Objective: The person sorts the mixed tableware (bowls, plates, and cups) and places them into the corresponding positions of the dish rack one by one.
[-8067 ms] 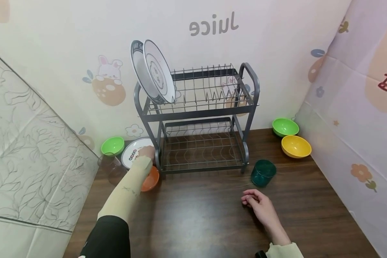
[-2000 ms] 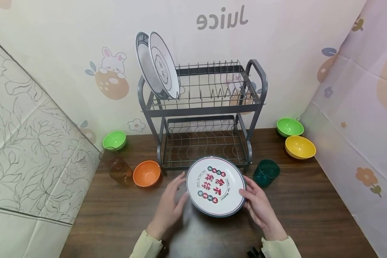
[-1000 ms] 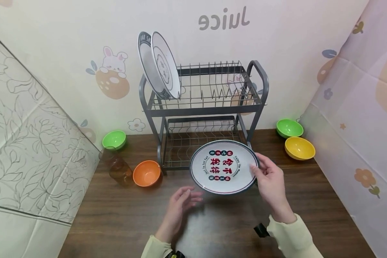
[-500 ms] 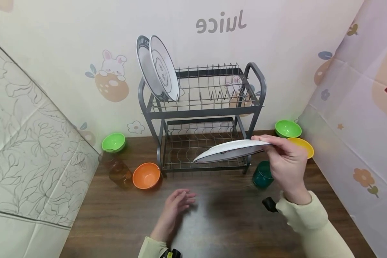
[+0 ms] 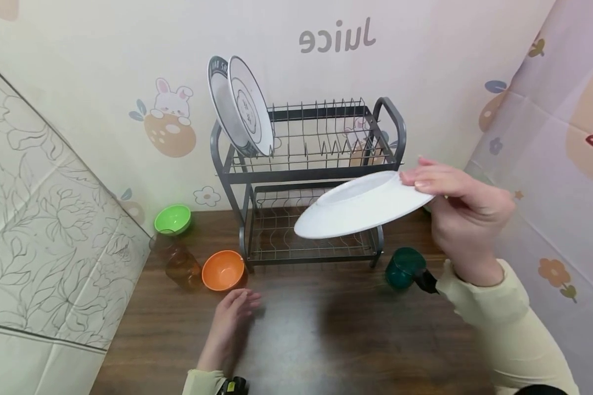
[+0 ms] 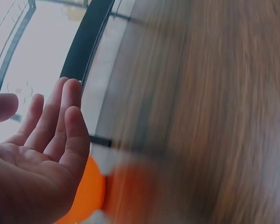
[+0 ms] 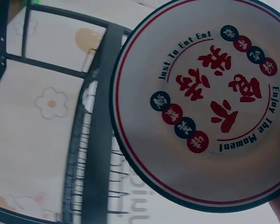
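My right hand (image 5: 457,206) grips the right rim of a white plate (image 5: 363,204) and holds it in the air in front of the grey two-tier dish rack (image 5: 306,170), with its plain underside turned toward the head camera. The right wrist view shows the plate's printed face (image 7: 203,100) with red characters and a dark rim. Two plates (image 5: 239,107) stand upright at the left end of the rack's top tier. My left hand (image 5: 229,323) rests open on the brown table (image 5: 326,340), just below an orange bowl (image 5: 222,270); its fingers (image 6: 60,121) are straight and hold nothing.
A green bowl (image 5: 172,219) and an amber glass (image 5: 180,266) sit left of the rack. A dark green cup (image 5: 404,267) stands at the rack's right foot, below my right wrist. Papered walls close in on both sides and at the back.
My right hand has lifted the plate higher and tilted it so its underside faces me. My left hand let go of it earlier and has slid left toward the orange bowl.
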{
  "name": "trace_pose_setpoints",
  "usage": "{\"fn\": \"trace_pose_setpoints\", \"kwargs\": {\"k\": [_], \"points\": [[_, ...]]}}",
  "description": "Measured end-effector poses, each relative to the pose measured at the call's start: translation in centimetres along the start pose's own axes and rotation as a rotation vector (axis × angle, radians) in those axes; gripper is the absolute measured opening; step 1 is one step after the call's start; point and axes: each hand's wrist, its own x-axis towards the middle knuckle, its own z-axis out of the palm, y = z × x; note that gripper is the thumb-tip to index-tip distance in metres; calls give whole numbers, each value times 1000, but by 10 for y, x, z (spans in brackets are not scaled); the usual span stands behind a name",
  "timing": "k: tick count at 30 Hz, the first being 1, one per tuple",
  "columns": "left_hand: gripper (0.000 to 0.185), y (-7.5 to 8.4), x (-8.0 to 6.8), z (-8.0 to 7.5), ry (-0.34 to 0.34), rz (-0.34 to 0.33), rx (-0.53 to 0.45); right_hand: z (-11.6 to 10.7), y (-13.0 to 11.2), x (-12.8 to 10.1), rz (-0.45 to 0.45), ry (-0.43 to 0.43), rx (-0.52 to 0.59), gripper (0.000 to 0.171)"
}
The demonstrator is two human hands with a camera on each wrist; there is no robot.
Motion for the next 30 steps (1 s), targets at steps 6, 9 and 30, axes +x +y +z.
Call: {"fn": "trace_pose_setpoints", "kwargs": {"k": [6, 9, 30], "points": [[37, -1, -3, -13, 40, -8, -15, 9, 10, 28, -93, 87, 9, 19], [38, -1, -2, -14, 36, -2, -20, 11, 19, 43, -103, 103, -33, 21], [41, -9, 3, 45, -238, 46, 64, 50, 85, 105, -306, -345, -506, 17]]}}
